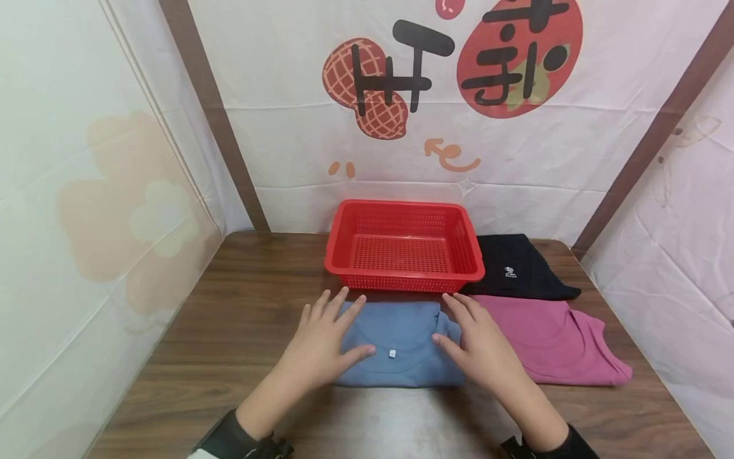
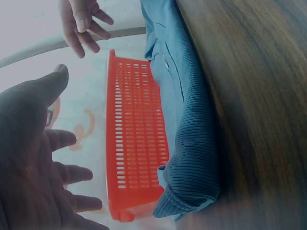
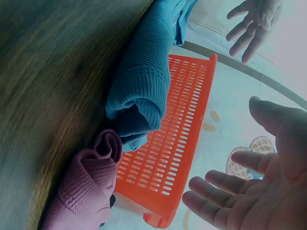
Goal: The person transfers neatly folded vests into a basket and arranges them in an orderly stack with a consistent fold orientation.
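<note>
A folded blue shirt with a small white label lies flat on the table before the red basket. My left hand is spread above its left side, fingers apart. Over its right side my right hand is spread the same way. Both wrist views show a gap between each hand and the cloth, and nothing is held. In the left wrist view the shirt's ribbed edge faces the camera. A folded pink shirt lies to the right of the blue one, near my right hand.
The red plastic basket stands at the back of the wooden table, with nothing inside. A folded black garment with a small white print lies right of it. Printed cloth walls enclose the table at the back and sides.
</note>
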